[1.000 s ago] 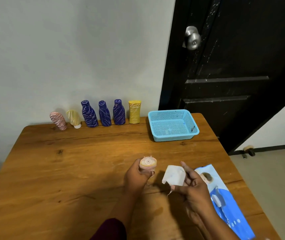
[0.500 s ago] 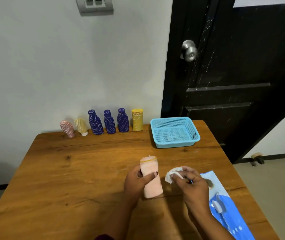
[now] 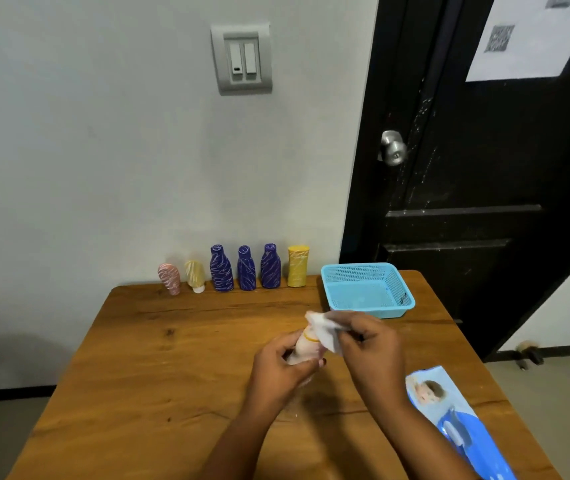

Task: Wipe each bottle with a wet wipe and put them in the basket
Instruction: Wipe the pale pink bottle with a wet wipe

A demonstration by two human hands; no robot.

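Two bare hands w/ bare forearms, nothing else of the person in shot. L hand (image 3: pixel 276 372): the thumbnail (image 3: pixel 324 362) wears dark polish (deep red-brown by the look of it, tho it's small & a bit blurred). R hand (image 3: pixel 370 355): nails can't be made out. L forearm (image 3: pixel 235 441) & R forearm (image 3: pixel 415 434) are uncovered along all that shows, each cut off by the bottom edge.
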